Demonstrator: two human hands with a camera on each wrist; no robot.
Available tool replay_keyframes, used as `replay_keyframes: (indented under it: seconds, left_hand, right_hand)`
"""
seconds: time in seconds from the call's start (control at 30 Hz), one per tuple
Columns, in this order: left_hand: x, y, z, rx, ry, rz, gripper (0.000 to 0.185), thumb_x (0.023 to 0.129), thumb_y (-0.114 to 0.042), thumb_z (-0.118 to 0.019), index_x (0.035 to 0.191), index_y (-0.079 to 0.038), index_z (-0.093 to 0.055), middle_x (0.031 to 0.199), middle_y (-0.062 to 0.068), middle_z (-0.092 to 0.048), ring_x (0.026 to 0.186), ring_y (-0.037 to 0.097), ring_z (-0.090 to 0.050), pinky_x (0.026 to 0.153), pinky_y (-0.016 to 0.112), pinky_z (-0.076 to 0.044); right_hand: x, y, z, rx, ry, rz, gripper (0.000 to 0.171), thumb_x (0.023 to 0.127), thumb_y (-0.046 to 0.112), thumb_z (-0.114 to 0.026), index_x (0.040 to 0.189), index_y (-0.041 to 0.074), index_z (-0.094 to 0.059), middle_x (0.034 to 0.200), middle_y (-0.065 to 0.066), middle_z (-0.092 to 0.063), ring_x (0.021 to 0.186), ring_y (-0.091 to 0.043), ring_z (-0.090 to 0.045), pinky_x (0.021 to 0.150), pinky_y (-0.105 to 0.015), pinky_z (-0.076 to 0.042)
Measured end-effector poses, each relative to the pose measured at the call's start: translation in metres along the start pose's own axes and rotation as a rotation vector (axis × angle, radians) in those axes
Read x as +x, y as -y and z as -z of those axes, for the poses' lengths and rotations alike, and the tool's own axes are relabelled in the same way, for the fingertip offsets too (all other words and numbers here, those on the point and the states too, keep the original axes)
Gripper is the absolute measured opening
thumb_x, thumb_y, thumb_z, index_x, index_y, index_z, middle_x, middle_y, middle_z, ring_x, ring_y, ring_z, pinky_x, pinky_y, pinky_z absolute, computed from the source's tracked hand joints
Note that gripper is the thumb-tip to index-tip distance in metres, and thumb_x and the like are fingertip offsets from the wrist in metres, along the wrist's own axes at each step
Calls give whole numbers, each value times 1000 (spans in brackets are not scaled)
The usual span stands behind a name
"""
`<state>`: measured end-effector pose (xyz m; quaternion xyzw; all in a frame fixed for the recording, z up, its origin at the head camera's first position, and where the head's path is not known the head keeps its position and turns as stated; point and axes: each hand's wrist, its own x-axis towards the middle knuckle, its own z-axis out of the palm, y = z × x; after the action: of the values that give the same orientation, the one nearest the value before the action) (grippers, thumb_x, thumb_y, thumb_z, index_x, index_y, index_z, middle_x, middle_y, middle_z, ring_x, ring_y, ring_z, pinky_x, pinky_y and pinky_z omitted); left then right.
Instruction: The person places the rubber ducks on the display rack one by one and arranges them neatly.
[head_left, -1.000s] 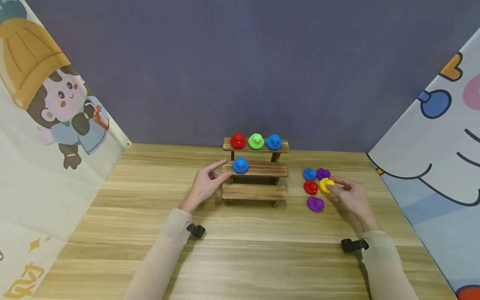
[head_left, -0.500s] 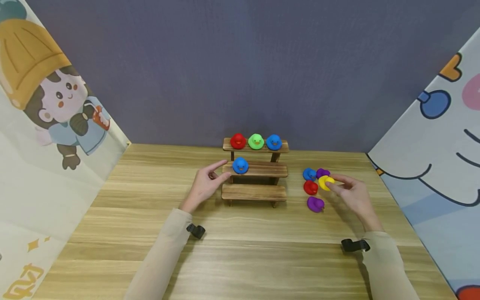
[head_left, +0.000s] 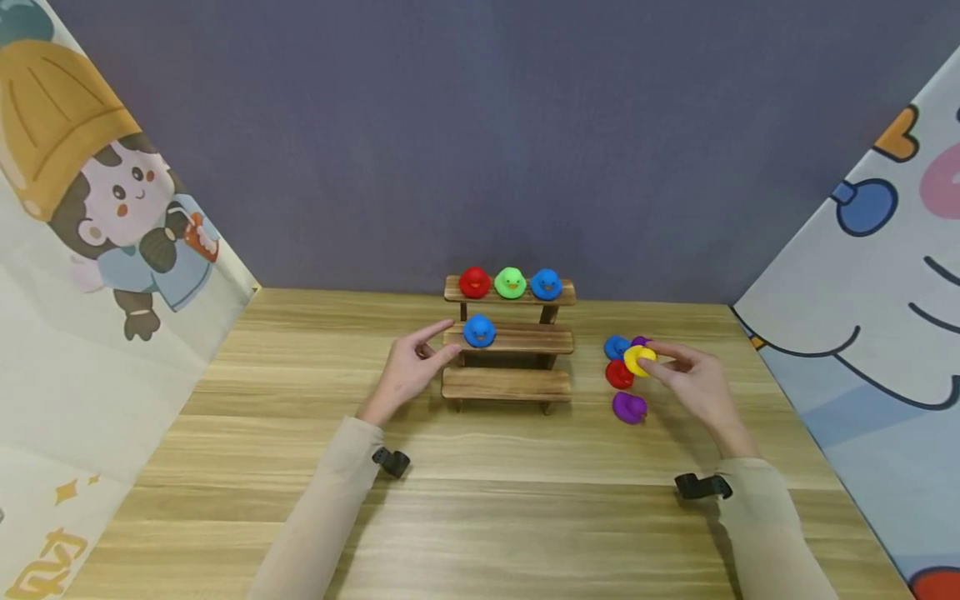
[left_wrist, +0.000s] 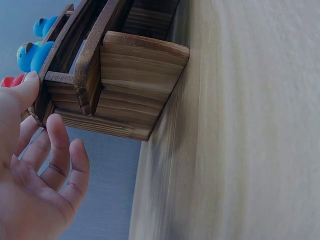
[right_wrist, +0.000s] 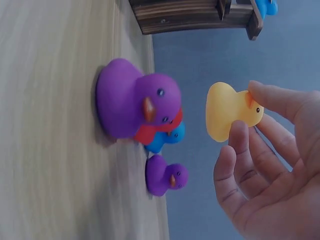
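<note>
My right hand (head_left: 686,375) pinches a yellow duck (head_left: 637,358) (right_wrist: 227,112) and holds it just above the table, over a cluster of loose ducks: a blue one (head_left: 615,347), a red one (head_left: 618,375), a near purple one (head_left: 630,407) (right_wrist: 132,97) and a far purple one (right_wrist: 167,176), mostly hidden in the head view. My left hand (head_left: 412,367) (left_wrist: 35,170) rests open against the left end of a three-step wooden stand (head_left: 510,383) (left_wrist: 125,85). A blue duck (head_left: 478,331) sits on the middle step. Red (head_left: 474,282), green (head_left: 510,282) and blue (head_left: 546,284) ducks line the top step.
The stand sits on a wooden table (head_left: 480,500) that ends at a dark grey back wall (head_left: 480,133). Cartoon-printed cloth panels close off the left (head_left: 90,250) and right (head_left: 885,317) sides. The bottom step holds nothing.
My right hand has lifted the yellow duck off the table and carried it a little left and up. The left hand has not moved.
</note>
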<state>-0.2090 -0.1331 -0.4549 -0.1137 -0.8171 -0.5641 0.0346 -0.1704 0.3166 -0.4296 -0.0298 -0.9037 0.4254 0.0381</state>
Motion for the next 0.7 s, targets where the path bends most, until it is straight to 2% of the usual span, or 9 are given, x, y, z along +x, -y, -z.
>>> replay_keyframes:
  seconds: [0.2,0.43,0.7]
  left_hand:
    - [0,-1,0,0,-5,-5,51,98,-27,-80,146,-16,-67,67,0,-61,61,11,-55,53,24,-43]
    - [0,0,0,2,-11,-1,50,98,-28,-80,145,-17,-68,66,1,-61,61,11,-54,53,24,-42]
    - [-1,-1,-1,-4,-8,-5,50,99,-29,-80,145,-17,-68,66,1,-61,60,11,-54,52,24,-41]
  right_hand:
    - [0,12,-4,-26,-14,32,55,97,52,-76,135,13,-74,128,-13,-73,90,0,-63,75,-20,-52]
    - [1,27,-7,-43,-15,92,49,98,47,-78,132,11,-76,128,-16,-76,91,4,-62,77,-18,-49]
    - [2,41,-13,-23,-4,95,50,97,48,-78,132,11,-76,126,-16,-76,91,1,-63,74,-17,-52]
